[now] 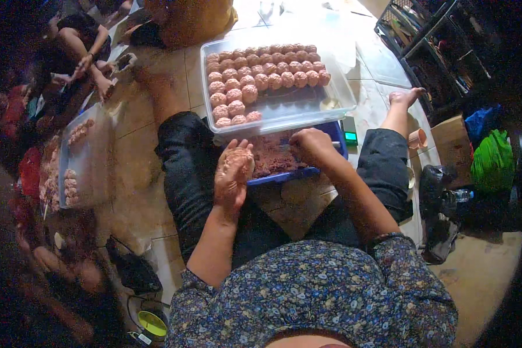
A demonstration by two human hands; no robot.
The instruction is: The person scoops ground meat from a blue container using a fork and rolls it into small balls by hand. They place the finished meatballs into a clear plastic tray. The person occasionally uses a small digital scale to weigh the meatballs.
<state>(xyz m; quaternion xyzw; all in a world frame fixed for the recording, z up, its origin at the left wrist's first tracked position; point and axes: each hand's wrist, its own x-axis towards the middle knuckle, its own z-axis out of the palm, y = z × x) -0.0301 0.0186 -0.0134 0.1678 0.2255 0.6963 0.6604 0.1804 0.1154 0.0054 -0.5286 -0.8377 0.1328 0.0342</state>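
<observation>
My left hand (232, 182) is raised palm up, with a lump of pinkish dough-like mixture (238, 160) on its fingers and palm. To the right, my right hand (314, 145) is bent over a blue tray (282, 177) of dark reddish-brown crumbly filling; its fingertips are partly hidden, so what it holds cannot be told. Just beyond the tray, a clear plastic container (287, 126) holds rows of pinkish balls (274, 81) with a rough surface. A small pale round thing (329, 104) lies in its right corner.
A digital scale (350, 137) with a lit display sits right of the tray. My legs flank the tray on the tiled floor. Another container (87, 161) with balls stands left, near other people. At the right are a dark rack (435, 39), a green bag (492, 163) and a plastic bottle (461, 195).
</observation>
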